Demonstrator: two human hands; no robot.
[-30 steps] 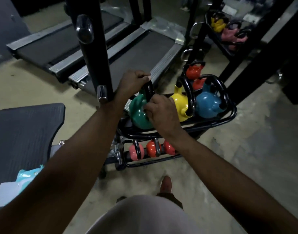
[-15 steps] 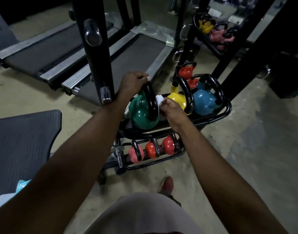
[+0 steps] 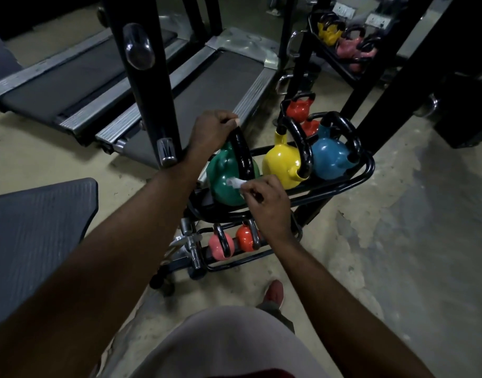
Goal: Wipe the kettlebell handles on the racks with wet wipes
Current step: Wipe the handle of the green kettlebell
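Observation:
A green kettlebell (image 3: 223,175) with a black handle (image 3: 242,154) sits at the left end of the black rack (image 3: 351,181). My left hand (image 3: 211,130) grips the top of that handle. My right hand (image 3: 267,203) pinches a crumpled white wet wipe (image 3: 235,183) against the base of the handle, low on the green bell's near side. A yellow kettlebell (image 3: 282,162) and a blue kettlebell (image 3: 329,158) stand to the right on the same shelf. Small pink (image 3: 219,245) and orange (image 3: 245,237) kettlebells sit on the lower shelf.
A black upright post (image 3: 149,91) stands just left of the rack, with treadmills (image 3: 201,85) behind it. A grey padded bench (image 3: 35,236) is at my left. A red kettlebell (image 3: 298,109) sits behind the rack; a second rack (image 3: 340,42) is at the far right. My foot (image 3: 274,291) is below.
My right hand has slid the wipe down from the upper side of the green kettlebell's handle to its base. My left hand kept its grip on the handle top.

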